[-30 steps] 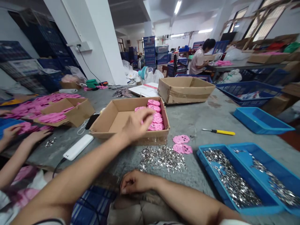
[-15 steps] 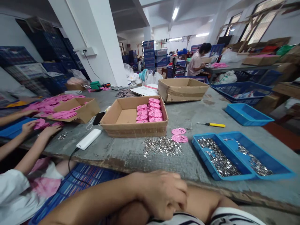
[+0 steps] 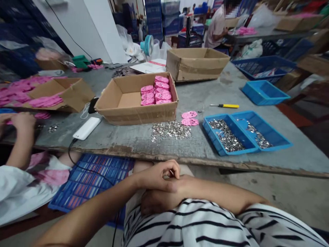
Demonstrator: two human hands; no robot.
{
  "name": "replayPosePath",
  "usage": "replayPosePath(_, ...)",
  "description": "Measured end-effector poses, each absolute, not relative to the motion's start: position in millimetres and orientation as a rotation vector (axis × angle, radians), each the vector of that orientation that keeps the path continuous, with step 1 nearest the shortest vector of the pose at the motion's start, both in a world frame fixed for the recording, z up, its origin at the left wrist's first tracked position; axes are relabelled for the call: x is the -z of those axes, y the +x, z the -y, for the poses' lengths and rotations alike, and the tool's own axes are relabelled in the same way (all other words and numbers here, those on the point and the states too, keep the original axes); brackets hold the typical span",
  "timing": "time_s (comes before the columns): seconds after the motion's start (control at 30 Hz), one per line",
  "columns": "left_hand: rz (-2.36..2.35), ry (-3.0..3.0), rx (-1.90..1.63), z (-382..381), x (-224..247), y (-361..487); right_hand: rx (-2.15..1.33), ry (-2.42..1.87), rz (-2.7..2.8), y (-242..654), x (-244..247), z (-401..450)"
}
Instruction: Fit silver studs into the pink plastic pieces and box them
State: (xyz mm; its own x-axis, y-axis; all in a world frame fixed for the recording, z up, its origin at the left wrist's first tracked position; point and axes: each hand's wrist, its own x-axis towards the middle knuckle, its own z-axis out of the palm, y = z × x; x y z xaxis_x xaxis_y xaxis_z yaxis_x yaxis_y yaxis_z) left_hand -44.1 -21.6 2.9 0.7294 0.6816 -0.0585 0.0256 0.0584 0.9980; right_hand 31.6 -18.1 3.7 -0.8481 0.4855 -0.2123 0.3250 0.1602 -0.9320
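Note:
My left hand (image 3: 164, 174) rests across my right wrist in my lap, below the table edge. Its fingers are loosely curled, with a gap between them and the thumb, and nothing shows inside. Under it lies my right hand (image 3: 157, 202), in shadow; its fingers are mostly hidden. On the table ahead is a spread pile of small shiny metal pieces (image 3: 171, 131). Two pink flat pieces (image 3: 190, 121) with dark marks lie just behind it. A cardboard box (image 3: 136, 115) holds stacked pink pieces (image 3: 162, 91) in its right part.
Two joined blue trays (image 3: 230, 151) with metal pieces stand right, a yellow-handled tool (image 3: 228, 106) and another blue tray (image 3: 266, 94) behind them. A white power bank (image 3: 86, 128) with a cable lies left. At far left a co-worker's hand (image 3: 23, 123) is near pink pieces.
The view has tilted down, showing more of my lap. My left hand has slid from my right forearm toward the wrist, and both hands are lower from the table edge. The co-worker's hands have moved.

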Motion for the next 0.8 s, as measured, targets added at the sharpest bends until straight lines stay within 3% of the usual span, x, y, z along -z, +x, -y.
replayPosePath(0.13, -0.656, 1.334, -0.583, 23.3, 2.9, -50.5, -1.783, -0.126, 2.708, 80.2, -9.7, 19.1)
replayPosePath(0.23, -0.773, 1.292, -0.599, 24.0, 10.9, -62.0, -1.751, -0.066, 2.714, 105.7, -12.5, 7.8)
replayPosePath(0.33, -0.910, 1.163, -0.648, 28.0, 21.1, -75.2, -1.630, -0.441, 2.587, 135.5, -11.5, -18.4)
replayPosePath(0.5, -0.926, 0.950, -0.835, 29.8, 30.2, -70.7, -0.782, -1.602, 2.196, 174.2, 5.1, -75.3)
replayPosePath(0.7, -0.957, 1.070, -0.976, -2.4, 35.7, -34.1, -0.079, -1.852, 2.385, 169.9, -4.0, -129.3)
replayPosePath(0.8, -0.991, 1.071, -1.019, -18.8, 44.9, -26.3, 0.073, -2.049, 2.586, 159.6, -13.4, -148.7)
